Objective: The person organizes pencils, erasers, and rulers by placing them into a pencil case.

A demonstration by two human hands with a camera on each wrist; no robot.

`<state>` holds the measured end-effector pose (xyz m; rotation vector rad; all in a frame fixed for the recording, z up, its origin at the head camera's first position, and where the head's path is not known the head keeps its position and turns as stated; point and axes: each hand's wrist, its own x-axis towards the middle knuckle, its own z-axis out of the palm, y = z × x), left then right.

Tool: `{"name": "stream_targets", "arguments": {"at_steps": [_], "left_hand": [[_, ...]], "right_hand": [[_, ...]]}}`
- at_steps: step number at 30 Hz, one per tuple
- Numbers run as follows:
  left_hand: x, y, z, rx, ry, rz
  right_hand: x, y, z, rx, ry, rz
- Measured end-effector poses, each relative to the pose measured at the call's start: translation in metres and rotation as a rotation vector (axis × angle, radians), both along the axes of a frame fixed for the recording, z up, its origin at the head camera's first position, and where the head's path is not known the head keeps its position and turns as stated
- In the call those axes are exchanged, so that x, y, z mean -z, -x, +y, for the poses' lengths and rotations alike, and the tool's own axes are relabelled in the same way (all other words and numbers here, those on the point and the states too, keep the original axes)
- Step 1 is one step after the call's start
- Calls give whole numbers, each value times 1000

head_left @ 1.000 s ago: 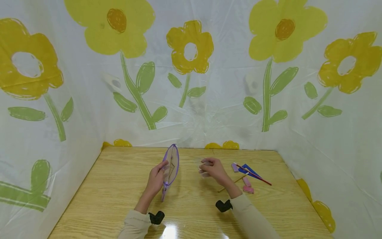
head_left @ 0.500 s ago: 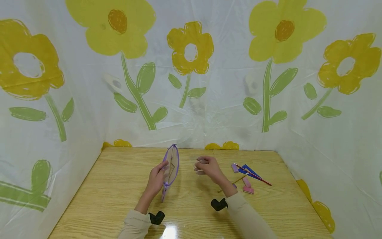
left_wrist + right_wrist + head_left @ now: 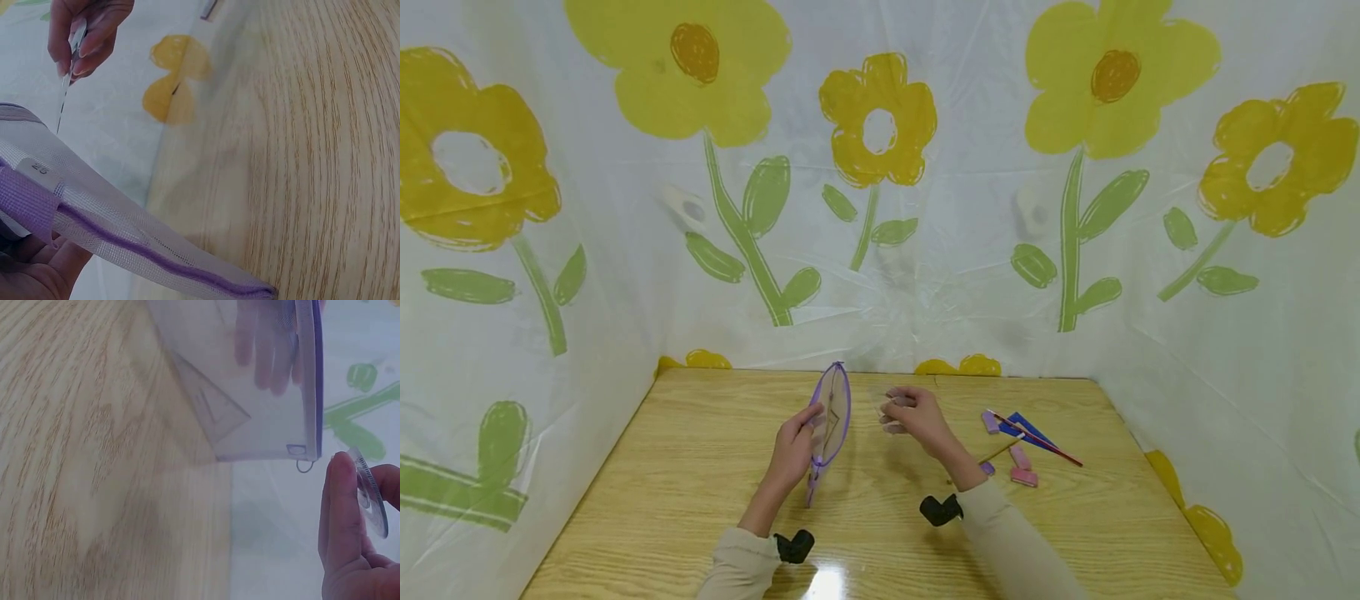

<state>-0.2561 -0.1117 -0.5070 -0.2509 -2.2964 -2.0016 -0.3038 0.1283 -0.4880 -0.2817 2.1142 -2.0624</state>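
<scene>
My left hand grips a see-through zip pouch with purple edging by its side, held on edge with its mouth spread apart. A clear set square shows through the pouch wall in the right wrist view. To the right of the pouch, my right hand pinches a clear protractor between thumb and fingers. The protractor appears nearly edge-on in the left wrist view, just beyond the mesh side of the pouch. A small gap separates it from the pouch in the head view.
On the table's right lie a blue triangular ruler, a red pencil, a tan pencil, a lavender eraser, two pink erasers and a small purple block. Flowered cloth walls enclose the table.
My right hand has moved left with the protractor, closer to the pouch. The small purple block has come into view from behind the right forearm. My left hand and the pouch stay put.
</scene>
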Motion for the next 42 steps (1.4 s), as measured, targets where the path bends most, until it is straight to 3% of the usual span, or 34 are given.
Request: {"name": "stream_targets", "arguments": {"at_steps": [16, 24, 28, 35, 42], "left_hand": [[0, 0, 0, 3, 14, 9], [2, 3, 1, -13, 48, 15], [1, 4, 1, -27, 61, 20], [0, 3, 2, -24, 56, 12], [1, 3, 1, -9, 13, -8]], "right_hand": [[-14, 6, -18, 15, -7, 10], [-44, -7, -26, -23, -13, 34], [-50, -6, -31, -33, -22, 49], [-26, 17, -41, -14, -51, 62], [-30, 19, -50, -12, -87, 62]]}}
